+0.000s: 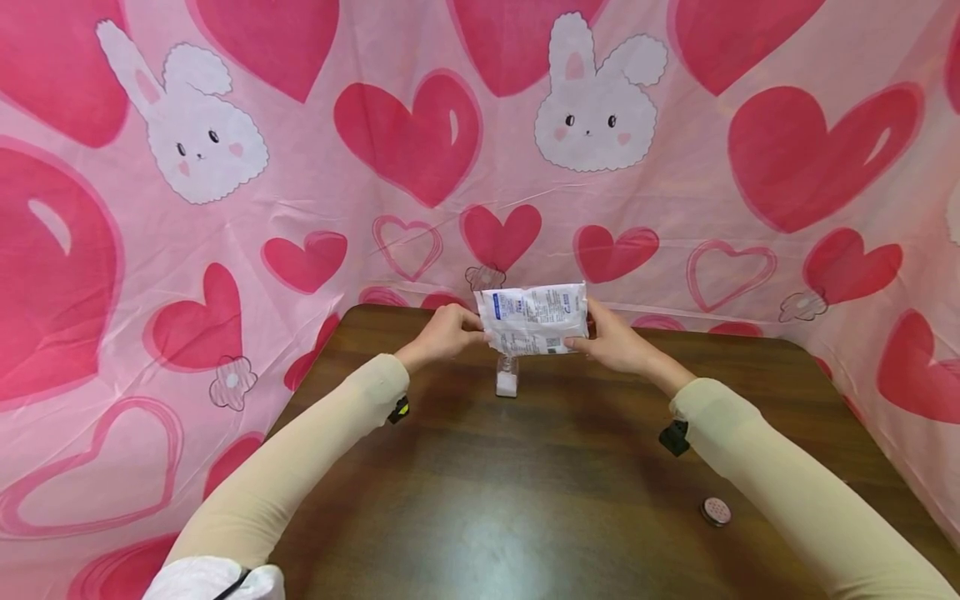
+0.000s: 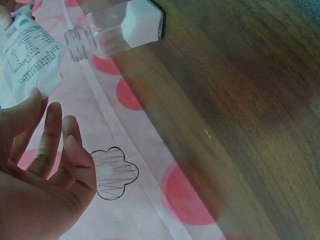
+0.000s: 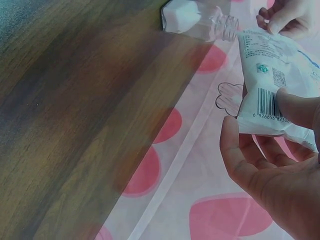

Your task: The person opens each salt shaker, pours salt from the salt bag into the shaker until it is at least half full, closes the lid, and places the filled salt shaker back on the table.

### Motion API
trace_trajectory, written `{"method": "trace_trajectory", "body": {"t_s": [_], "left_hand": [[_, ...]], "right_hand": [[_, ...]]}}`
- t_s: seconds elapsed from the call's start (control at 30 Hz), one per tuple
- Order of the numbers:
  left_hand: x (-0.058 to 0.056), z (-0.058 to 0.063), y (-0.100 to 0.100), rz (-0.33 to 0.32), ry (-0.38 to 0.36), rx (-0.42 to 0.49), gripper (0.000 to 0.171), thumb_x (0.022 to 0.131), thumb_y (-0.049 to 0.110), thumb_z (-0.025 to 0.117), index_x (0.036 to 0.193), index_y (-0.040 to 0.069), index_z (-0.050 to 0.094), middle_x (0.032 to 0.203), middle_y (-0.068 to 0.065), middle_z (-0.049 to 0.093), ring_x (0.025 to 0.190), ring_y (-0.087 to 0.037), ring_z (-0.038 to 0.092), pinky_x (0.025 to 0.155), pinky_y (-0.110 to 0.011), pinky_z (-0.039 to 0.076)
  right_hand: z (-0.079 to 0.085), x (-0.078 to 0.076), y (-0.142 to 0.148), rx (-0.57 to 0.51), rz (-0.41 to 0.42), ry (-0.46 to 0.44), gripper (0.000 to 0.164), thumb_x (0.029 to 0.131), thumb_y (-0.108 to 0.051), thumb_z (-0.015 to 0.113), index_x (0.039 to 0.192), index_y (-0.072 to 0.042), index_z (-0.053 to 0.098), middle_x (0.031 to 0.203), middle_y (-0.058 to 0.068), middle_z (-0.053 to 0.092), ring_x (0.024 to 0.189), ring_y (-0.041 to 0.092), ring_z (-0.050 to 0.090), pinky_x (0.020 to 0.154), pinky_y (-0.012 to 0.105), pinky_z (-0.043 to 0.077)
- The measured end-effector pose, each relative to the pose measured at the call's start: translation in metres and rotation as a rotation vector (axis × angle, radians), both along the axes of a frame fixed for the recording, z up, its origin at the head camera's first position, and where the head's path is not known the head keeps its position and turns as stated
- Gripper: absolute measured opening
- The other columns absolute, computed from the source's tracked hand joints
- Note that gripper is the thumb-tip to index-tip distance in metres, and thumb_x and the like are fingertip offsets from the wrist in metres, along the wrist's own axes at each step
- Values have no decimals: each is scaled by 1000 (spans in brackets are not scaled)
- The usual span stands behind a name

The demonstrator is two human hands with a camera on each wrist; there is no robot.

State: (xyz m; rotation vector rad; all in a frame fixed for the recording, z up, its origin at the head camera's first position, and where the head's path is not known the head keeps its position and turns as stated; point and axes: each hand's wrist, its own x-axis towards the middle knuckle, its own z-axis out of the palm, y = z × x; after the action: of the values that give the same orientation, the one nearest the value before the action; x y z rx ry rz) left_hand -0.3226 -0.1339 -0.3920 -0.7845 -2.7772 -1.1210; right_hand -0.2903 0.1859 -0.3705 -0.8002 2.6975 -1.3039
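A white printed plastic packet (image 1: 534, 320) is held up over the far part of the table. My left hand (image 1: 448, 332) pinches its left corner between thumb and index finger, the other fingers loosely bent in the left wrist view. At the packet's opposite end my right hand (image 1: 617, 337) grips it, thumb over the barcode side (image 3: 267, 102) and fingers behind. Below the packet stands a clear bottle (image 1: 507, 380), uncapped, with white contents (image 2: 142, 22) filling its lower part. One packet corner is right at the threaded bottle mouth (image 3: 231, 28).
A round pink cap with small dots (image 1: 716, 511) lies near the right front of the dark wooden table (image 1: 480, 483). Pink cloth (image 1: 420, 179) printed with hearts and rabbits hangs behind the table and along both sides.
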Motion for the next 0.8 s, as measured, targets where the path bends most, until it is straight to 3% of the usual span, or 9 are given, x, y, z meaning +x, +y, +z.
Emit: {"method": "trace_trajectory", "body": {"t_s": [0.33, 0.67, 0.8], "left_hand": [[-1, -1, 1, 6, 6, 9, 15, 95, 17, 81, 105, 6, 85, 94, 0, 79, 77, -17, 55, 68, -30, 44], [0, -2, -1, -2, 3, 20, 15, 94, 16, 82, 106, 6, 84, 94, 0, 79, 76, -18, 54, 66, -30, 42], [1, -3, -1, -3, -3, 18, 16, 95, 16, 81, 107, 5, 84, 95, -1, 79, 75, -20, 54, 63, -30, 40]], "right_hand": [[1, 1, 0, -10, 16, -2, 60, 97, -2, 74, 148, -2, 42, 126, 23, 63, 99, 36, 65, 72, 51, 59], [2, 0, -2, -13, 4, -14, 59, 98, -1, 74, 148, -2, 43, 125, 23, 63, 98, 35, 64, 74, 59, 57], [2, 1, -3, -14, 6, -3, 59, 97, -1, 74, 147, -1, 43, 124, 24, 63, 97, 35, 64, 72, 55, 58]]}}
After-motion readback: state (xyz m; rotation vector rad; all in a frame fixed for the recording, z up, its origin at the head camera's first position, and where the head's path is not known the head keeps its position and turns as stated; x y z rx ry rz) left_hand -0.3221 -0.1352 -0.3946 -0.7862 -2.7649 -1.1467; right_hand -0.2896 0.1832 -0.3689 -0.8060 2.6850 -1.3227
